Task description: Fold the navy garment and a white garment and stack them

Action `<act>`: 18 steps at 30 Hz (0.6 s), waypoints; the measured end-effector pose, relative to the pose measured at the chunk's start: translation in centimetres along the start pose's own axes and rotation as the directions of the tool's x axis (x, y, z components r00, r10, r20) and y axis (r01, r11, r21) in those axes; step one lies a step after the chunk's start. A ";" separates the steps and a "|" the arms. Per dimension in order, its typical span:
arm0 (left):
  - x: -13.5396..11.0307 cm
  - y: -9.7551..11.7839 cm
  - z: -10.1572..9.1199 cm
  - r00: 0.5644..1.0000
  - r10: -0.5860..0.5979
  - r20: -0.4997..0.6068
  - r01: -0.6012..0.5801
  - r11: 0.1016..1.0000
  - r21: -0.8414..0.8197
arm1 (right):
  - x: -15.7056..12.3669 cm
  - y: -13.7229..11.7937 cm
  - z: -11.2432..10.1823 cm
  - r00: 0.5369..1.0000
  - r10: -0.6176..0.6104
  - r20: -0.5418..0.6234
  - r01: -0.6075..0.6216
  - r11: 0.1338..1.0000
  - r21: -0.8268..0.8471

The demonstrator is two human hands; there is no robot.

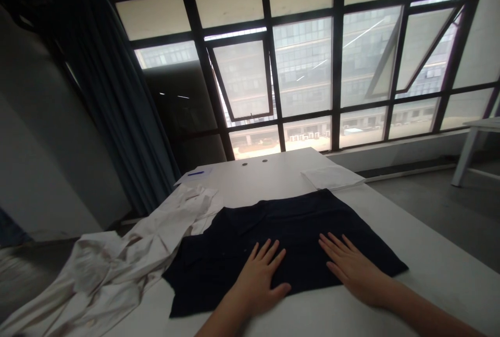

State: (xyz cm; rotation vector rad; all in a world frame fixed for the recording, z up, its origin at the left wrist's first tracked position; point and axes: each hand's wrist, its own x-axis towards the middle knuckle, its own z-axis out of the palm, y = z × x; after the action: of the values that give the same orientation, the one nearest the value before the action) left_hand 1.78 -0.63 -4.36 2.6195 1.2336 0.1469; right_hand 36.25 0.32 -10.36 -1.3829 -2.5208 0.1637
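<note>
A dark navy shirt (297, 222) lies spread on the white table (425, 269), its narrower end to the left and its wide end to the right. Small dots that look like buttons show faintly near its middle. My left hand (260, 277) rests flat on the near half of the shirt, fingers apart and thumb pointing right. To the right of it, my right hand (353, 269) also lies flat on the cloth, with its fingers stretched toward the far left. Neither hand grips anything.
Crumpled pale cloth (113, 264) is heaped along the table's left edge. A folded white piece (332, 176) lies at the back right. A blue pen (196, 173) on paper and two small dark discs (245, 164) are at the far end. Windows and a curtain (117, 102) stand beyond.
</note>
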 end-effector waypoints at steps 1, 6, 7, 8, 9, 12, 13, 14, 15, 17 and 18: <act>-0.1 -0.1 0.0 1.000 -0.006 -0.003 0.006 1.000 0.003 | -0.2 0.9 0.1 1.000 0.021 -0.010 -0.021 1.000 -0.018; -1.1 -1.9 0.0 1.000 -0.024 -0.019 0.024 0.999 0.043 | -1.4 4.3 0.4 0.993 0.096 -0.075 -0.103 0.990 -0.100; -1.5 -2.5 -0.1 0.999 -0.029 -0.030 0.031 0.998 0.061 | -1.7 4.8 0.4 0.990 0.110 -0.088 -0.120 0.986 -0.114; -2.1 -3.3 -0.1 0.998 -0.036 -0.046 0.040 0.996 0.086 | -1.9 5.2 0.4 0.987 0.125 -0.099 -0.137 0.983 -0.125; -2.7 -4.2 -0.2 0.997 -0.046 -0.067 0.053 0.992 0.114 | -2.1 5.6 0.3 0.984 0.140 -0.107 -0.154 0.979 -0.134; -4.9 -6.8 -0.5 0.990 -0.068 -0.127 0.094 0.974 0.206 | -2.5 6.3 0.3 0.980 0.173 -0.101 -0.187 0.971 -0.147; -5.7 -7.6 -0.6 0.986 -0.074 -0.147 0.107 0.967 0.232 | -2.5 6.4 0.3 0.980 0.176 -0.094 -0.189 0.971 -0.149; -6.5 -8.3 -0.6 0.983 -0.077 -0.166 0.118 0.960 0.253 | -2.6 6.5 0.4 0.980 0.176 -0.089 -0.188 0.970 -0.152; -7.3 -9.0 -0.6 0.980 -0.078 -0.184 0.127 0.954 0.272 | -2.6 6.6 0.5 0.981 0.174 -0.088 -0.186 0.970 -0.154; -8.8 -10.3 -0.3 0.973 -0.079 -0.215 0.144 0.941 0.305 | -2.6 6.7 0.8 0.981 0.169 -0.100 -0.183 0.970 -0.159; -9.5 -10.9 -0.1 0.971 -0.079 -0.225 0.150 0.935 0.320 | -2.6 6.7 0.9 0.980 0.167 -0.107 -0.182 0.970 -0.160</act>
State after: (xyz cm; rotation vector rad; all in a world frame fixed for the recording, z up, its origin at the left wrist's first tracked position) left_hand -12.43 -1.17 -6.95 2.8652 1.6081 0.2130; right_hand 42.78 1.82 -13.17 -1.6384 -2.3825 -0.0826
